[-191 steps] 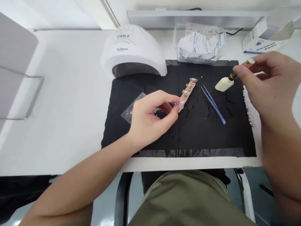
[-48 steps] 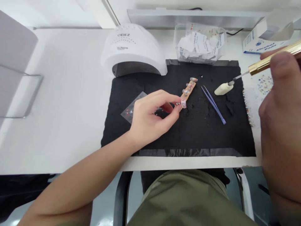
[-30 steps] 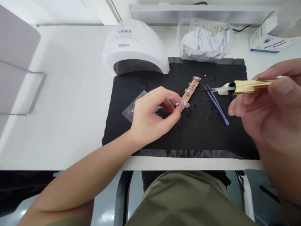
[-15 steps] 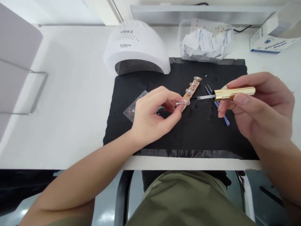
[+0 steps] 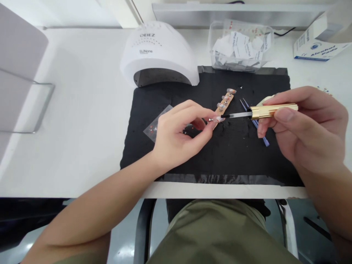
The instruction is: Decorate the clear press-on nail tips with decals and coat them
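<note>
Between thumb and forefinger, my left hand [image 5: 183, 135] pinches a small metal holder carrying a decorated false nail [image 5: 218, 119]. A nail polish brush [image 5: 275, 110] with a ribbed gold cap is held in the closed fingers of my right hand [image 5: 310, 128]. Its dark tip points left and reaches the false nail; whether it touches is too small to tell. Just behind lies a light wooden strip [image 5: 227, 102] with several more decorated nails mounted in a row. My left fingers partly cover the strip's near end.
Purple tweezers [image 5: 264, 137] lie beneath my right hand on the black mat [image 5: 220, 157]. A clear plastic sheet [image 5: 151, 129] with tiny decorations is partly under my left hand. Behind stand a white nail lamp [image 5: 162, 51], a clear bin [image 5: 239, 66] of alcohol pads and an open carton [image 5: 315, 49].
The brush tip has moved from just right of the held false nail to over its upper edge. The left hand has barely moved.
</note>
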`<state>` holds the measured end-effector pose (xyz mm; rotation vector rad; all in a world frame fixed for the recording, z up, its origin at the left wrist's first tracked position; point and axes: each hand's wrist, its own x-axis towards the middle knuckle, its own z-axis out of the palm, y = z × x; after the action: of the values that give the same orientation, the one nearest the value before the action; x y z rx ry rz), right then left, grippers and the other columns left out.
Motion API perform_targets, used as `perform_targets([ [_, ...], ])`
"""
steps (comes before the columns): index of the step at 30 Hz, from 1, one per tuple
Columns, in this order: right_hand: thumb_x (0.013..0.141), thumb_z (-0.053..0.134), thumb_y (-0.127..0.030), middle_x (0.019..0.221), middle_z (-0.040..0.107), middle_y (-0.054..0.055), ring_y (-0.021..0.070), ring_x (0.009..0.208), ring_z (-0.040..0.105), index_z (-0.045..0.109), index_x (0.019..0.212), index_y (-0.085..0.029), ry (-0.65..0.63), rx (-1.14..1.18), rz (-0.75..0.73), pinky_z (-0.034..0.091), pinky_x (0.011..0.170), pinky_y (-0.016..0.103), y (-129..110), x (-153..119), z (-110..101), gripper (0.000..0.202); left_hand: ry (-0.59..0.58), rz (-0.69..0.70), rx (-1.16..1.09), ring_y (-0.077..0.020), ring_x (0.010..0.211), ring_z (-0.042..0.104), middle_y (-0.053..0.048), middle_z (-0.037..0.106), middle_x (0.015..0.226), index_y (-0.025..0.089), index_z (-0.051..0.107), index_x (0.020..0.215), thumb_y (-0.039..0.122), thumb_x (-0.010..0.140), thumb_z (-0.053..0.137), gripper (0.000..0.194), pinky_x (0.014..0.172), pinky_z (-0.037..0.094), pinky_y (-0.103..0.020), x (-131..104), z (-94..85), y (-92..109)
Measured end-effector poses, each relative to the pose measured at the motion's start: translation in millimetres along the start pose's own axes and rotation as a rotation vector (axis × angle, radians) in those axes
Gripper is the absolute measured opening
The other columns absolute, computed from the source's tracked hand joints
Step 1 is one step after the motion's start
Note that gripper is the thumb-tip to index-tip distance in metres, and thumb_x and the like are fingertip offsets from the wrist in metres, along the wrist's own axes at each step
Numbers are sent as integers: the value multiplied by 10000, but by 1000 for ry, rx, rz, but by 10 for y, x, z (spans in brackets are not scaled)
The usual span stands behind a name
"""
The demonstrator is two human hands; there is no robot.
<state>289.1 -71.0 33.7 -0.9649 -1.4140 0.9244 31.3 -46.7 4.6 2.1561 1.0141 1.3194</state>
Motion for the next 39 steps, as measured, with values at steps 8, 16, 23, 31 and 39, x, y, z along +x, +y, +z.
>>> perform_targets([
  [8, 1001, 885, -302, 854, 829, -32, 121, 673, 751, 916, 1115, -299, -51, 83, 26, 637, 588, 288, 49, -17, -43, 118, 19, 46, 7, -91, 658, 673, 1, 830, 881, 216, 865, 1005, 167, 1007, 819, 67, 609, 560, -240, -2, -1, -11],
  [16, 985, 909, -322, 834, 820, -31, 132, 662, 756, 923, 1099, -307, -40, 45, -1, 634, 573, 294, 69, -38, -35, 116, -5, 51, 3, -103, 654, 691, 3, 834, 891, 223, 856, 1032, 147, 1002, 815, 92, 634, 594, -261, -10, -3, -6],
  [23, 981, 911, -320, 824, 814, -37, 128, 652, 747, 924, 1099, -323, -42, 18, -4, 643, 566, 289, 88, -42, -15, 119, 5, 63, -10, -97, 653, 690, -3, 844, 914, 222, 853, 1032, 137, 991, 832, 97, 605, 579, -251, -25, -9, -28],
  [31, 986, 907, -326, 822, 815, -34, 124, 652, 748, 921, 1088, -318, -56, 21, 14, 640, 575, 281, 100, -51, -26, 103, -1, 44, -13, -98, 662, 702, -4, 853, 949, 225, 855, 1034, 109, 982, 819, 132, 615, 592, -254, -35, -14, -15],
  [39, 1000, 882, -291, 837, 809, -35, 133, 680, 751, 918, 1101, -329, -61, 22, 19, 632, 570, 296, 104, -53, -25, 113, 1, 57, -12, -92, 663, 698, 1, 850, 940, 224, 848, 1027, 96, 977, 819, 141, 604, 589, -245, -31, -16, -6],
])
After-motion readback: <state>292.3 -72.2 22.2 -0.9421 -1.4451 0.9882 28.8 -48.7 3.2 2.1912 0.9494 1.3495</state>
